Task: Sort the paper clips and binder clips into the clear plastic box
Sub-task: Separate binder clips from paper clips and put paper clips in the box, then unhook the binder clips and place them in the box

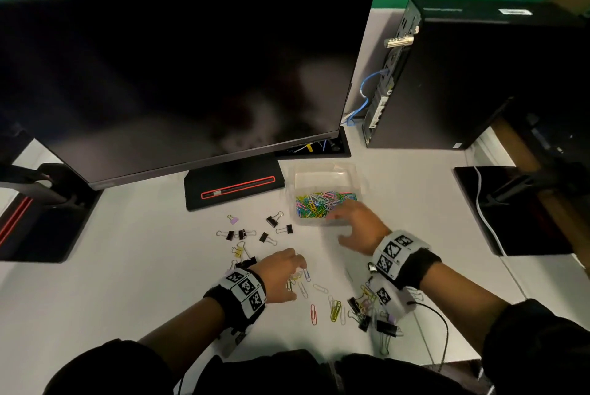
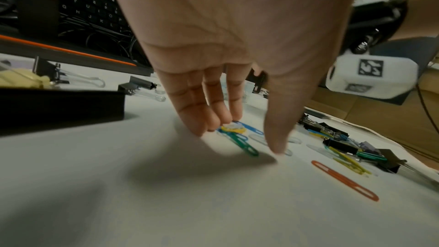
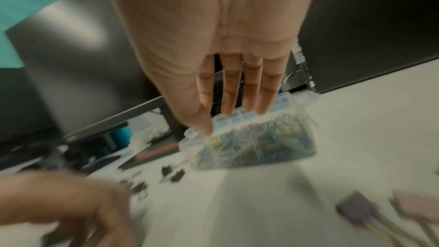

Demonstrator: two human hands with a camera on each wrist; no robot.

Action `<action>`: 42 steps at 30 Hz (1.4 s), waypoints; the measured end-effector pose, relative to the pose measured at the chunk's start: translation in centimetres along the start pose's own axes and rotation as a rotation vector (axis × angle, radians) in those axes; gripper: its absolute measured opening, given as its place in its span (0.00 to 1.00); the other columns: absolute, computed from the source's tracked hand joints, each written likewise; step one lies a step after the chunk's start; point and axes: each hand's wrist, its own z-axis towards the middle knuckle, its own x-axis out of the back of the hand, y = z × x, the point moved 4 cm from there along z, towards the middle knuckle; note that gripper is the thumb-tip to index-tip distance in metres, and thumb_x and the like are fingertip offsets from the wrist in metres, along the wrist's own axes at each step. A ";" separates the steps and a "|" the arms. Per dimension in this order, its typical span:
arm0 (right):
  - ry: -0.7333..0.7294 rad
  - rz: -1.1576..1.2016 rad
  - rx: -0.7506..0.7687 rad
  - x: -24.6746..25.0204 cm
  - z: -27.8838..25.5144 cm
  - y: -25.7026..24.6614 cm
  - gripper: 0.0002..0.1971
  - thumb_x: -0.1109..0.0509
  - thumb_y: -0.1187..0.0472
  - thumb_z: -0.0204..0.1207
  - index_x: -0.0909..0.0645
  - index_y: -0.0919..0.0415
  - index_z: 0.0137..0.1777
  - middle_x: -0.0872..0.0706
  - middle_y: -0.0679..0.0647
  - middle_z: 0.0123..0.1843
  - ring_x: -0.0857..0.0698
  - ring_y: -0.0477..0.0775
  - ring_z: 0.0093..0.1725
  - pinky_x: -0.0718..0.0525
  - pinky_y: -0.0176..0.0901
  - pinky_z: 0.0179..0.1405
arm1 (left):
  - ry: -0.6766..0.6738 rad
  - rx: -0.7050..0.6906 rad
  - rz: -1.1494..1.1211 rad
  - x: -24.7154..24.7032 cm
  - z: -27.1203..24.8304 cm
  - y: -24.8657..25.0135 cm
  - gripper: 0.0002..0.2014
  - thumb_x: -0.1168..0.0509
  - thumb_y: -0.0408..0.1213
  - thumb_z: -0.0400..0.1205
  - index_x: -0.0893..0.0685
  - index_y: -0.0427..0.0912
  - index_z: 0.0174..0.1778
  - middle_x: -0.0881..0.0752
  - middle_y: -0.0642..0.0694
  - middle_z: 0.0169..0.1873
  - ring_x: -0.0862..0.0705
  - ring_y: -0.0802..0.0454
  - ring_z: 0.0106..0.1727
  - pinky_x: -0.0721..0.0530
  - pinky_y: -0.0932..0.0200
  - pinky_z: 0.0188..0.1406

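The clear plastic box stands open on the white desk, and its near half holds many coloured paper clips. My right hand hovers at the box's near edge with straight, spread fingers and holds nothing. In the blurred right wrist view that hand reaches to the box. My left hand has its fingertips pressed on a small heap of blue, yellow and green clips, thumb apart on the desk. A red clip lies loose nearby. Black binder clips are scattered to the left.
More binder clips tangled with paper clips lie under my right wrist. A large dark monitor on its stand base is behind the clips. A black computer tower stands at the back right, a second monitor base at the left.
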 end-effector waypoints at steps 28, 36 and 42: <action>-0.371 -0.031 0.169 -8.1 -7.0 -0.7 0.09 0.28 0.60 0.71 0.13 0.60 0.49 0.15 0.55 0.58 0.20 0.55 0.59 0.24 0.42 0.60 | 0.011 -0.094 0.007 -1.0 1.0 0.9 0.14 0.36 0.34 0.81 0.20 0.37 0.62 0.25 0.37 0.61 0.25 0.41 0.63 0.29 0.56 0.59; -0.347 -0.100 0.159 -7.7 -7.0 -0.8 0.06 0.33 0.64 0.73 0.16 0.61 0.47 0.14 0.57 0.50 0.19 0.56 0.51 0.30 0.37 0.45 | 0.041 -0.111 -0.102 -0.9 0.2 0.2 0.25 0.28 0.39 0.73 0.24 0.48 0.66 0.27 0.46 0.62 0.29 0.52 0.65 0.29 0.59 0.69; -0.365 -0.110 0.153 -7.9 -6.8 -1.0 0.06 0.35 0.67 0.73 0.20 0.63 0.48 0.16 0.59 0.51 0.20 0.57 0.51 0.34 0.37 0.43 | -0.047 -0.100 0.037 -0.3 0.1 -0.5 0.31 0.31 0.31 0.76 0.31 0.48 0.75 0.32 0.44 0.69 0.31 0.48 0.70 0.32 0.60 0.70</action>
